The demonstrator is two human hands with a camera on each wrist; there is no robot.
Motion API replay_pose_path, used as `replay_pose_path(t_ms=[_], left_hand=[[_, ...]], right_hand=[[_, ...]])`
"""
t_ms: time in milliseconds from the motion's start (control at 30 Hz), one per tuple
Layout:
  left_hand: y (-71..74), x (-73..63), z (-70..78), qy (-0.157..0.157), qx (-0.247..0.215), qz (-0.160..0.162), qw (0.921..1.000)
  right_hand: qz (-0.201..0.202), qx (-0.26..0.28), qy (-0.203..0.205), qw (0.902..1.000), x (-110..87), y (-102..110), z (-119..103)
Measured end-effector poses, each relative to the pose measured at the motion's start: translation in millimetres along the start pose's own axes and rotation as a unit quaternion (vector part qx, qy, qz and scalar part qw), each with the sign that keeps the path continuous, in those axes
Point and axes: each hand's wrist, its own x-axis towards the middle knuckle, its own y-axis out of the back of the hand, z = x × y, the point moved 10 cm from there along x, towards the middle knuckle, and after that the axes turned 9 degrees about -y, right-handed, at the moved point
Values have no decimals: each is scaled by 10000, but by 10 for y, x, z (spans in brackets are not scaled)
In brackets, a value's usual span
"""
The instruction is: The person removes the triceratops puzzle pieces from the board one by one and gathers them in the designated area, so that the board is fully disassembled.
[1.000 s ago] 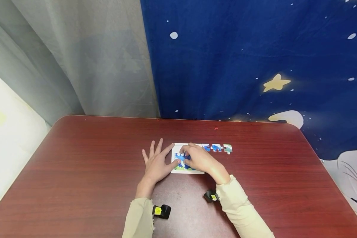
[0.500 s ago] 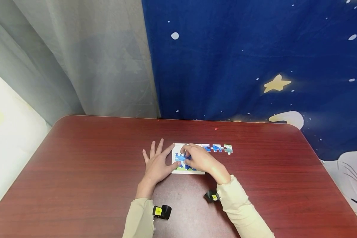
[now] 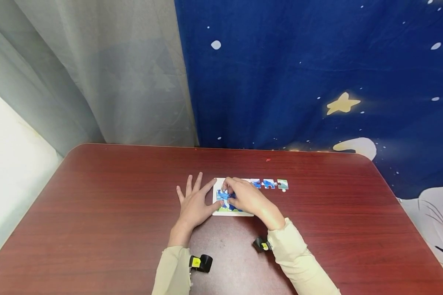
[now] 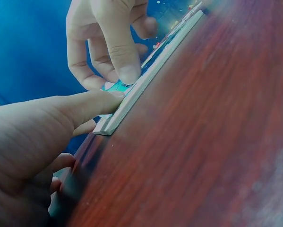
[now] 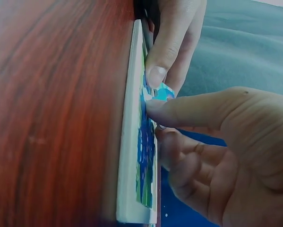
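Note:
A white-framed jigsaw puzzle [image 3: 233,213] with a blue picture lies flat on the table, partly covered by both hands. My left hand [image 3: 194,208] lies at its left side with fingers spread straight. Its index finger reaches the upper left corner and its thumb rests on the picture. Over the right half, my right hand [image 3: 252,200] curls its thumb and fingers around a light blue puzzle piece [image 5: 166,91], which stands tilted up from the board in the right wrist view. The right palm and fingers hide much of the upper right part.
Right of the frame, three loose puzzle pieces lie in a row: a blue one [image 3: 256,183], another blue one [image 3: 268,183] and a greenish one [image 3: 282,184]. A small red scrap [image 3: 268,159] lies near the back edge. Curtains hang behind the reddish-brown table [image 3: 114,213].
The right hand's index finger has shifted slightly left over the picture. The left hand, the frame and the loose pieces stay in place.

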Motion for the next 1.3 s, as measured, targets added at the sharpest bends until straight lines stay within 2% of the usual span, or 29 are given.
replay_pose_path(t_ms=[333,700,833,967,1167,1300], left_hand=[[-7,7,-9,-11,-2,48,10000],[-4,10,-5,-16,2,-6,10000],[-7,12,-5,-31,-44,-68,10000],[-6,9,5,-68,-71,-144,9998],[2,6,1,-117,-143,-125,9998],[5,1,-2,-140,-221,-80,9996]], right_hand=[[280,94,433,9986,12,58,-40],[358,273,573,9973,15,99,-48],[383,273,462,9978,9,156,2],[539,319,172,9979,-8,307,133],[858,380,-127,9955,-64,566,391],[916,476,-426,9937,-124,680,598]])
